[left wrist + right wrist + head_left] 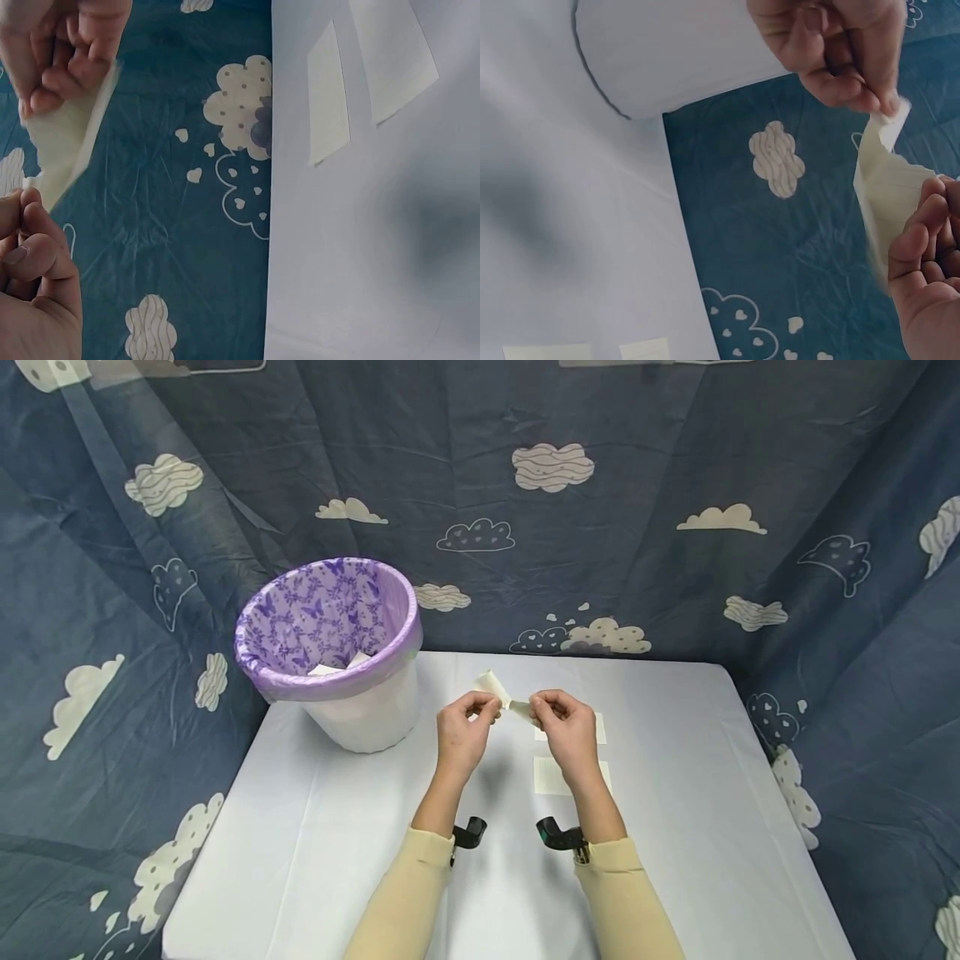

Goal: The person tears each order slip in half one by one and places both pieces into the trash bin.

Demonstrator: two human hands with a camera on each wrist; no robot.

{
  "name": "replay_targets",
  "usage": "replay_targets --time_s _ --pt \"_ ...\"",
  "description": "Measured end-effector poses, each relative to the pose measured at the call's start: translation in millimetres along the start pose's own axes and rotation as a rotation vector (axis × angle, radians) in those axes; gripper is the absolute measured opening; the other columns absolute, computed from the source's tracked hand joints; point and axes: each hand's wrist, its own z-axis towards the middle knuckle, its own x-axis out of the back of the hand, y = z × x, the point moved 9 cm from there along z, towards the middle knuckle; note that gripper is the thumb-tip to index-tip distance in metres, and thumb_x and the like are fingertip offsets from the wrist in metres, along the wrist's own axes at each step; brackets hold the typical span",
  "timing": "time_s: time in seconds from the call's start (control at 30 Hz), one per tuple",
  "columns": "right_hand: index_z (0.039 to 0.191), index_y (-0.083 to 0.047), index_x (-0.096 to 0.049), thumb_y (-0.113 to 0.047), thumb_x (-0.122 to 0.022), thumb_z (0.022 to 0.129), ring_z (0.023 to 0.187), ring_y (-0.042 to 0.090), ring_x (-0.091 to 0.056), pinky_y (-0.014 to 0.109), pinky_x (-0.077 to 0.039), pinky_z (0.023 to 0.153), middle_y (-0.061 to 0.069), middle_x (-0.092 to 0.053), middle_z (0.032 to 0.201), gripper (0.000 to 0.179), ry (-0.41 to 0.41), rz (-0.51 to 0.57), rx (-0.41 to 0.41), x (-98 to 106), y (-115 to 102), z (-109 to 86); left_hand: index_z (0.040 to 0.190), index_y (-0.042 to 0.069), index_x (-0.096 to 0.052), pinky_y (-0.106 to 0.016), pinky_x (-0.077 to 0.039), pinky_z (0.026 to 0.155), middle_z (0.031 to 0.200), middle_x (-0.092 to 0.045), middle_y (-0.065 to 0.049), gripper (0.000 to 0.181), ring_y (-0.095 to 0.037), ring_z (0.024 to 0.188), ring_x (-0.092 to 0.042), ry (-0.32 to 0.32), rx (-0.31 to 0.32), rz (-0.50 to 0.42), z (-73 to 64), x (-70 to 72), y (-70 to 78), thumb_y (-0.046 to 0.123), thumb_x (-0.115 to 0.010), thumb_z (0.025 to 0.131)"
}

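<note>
A pale yellow sheet of paper (pixel 492 685) is held up between both hands above the table, partly torn and twisted near the left fingertips. My left hand (pixel 463 735) pinches one edge of it between thumb and fingers. On the other side my right hand (pixel 568 733) pinches the same paper (pixel 892 187), its fingers curled. The torn edge shows in the left wrist view beside the left fingertips. Under and below the right hand, two flat pale paper sheets (pixel 551 777) lie on the table, partly hidden by the right hand and forearm.
A white bin (pixel 367 714) with a purple floral liner (pixel 408 610) stands at the table's back left, with pieces of paper (pixel 326 669) inside. The white-covered table (pixel 675 827) meets a dark blue cloud-patterned curtain (pixel 630 452) at its back and sides.
</note>
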Motion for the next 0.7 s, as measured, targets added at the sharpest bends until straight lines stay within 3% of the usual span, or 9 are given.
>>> replay_targets --time_s 0.3,0.7 --pt "0.104 0.003 -0.075 -0.019 -0.071 0.103 0.078 0.008 -0.065 0.016 -0.056 0.071 0.004 -0.071 0.087 0.022 0.015 0.014 0.001 5 1 1.2 0.094 0.008 -0.08 -0.019 -0.053 0.067 0.085 -0.08 -0.008 0.01 -0.007 0.074 -0.07 -0.008 0.029 -0.02 1.6 1.0 -4.5 0.017 -0.078 0.097" --pt "0.104 0.002 -0.075 -0.021 -0.071 0.103 0.075 0.009 -0.062 0.018 -0.053 0.068 0.0 -0.07 0.084 0.023 0.039 0.006 0.008 14 1 3.0 0.094 0.01 -0.08 -0.022 -0.052 0.071 0.084 -0.08 -0.007 0.009 -0.006 0.073 -0.068 0.035 0.045 -0.019 4.3 10.9 -16.3 0.017 -0.077 0.097"
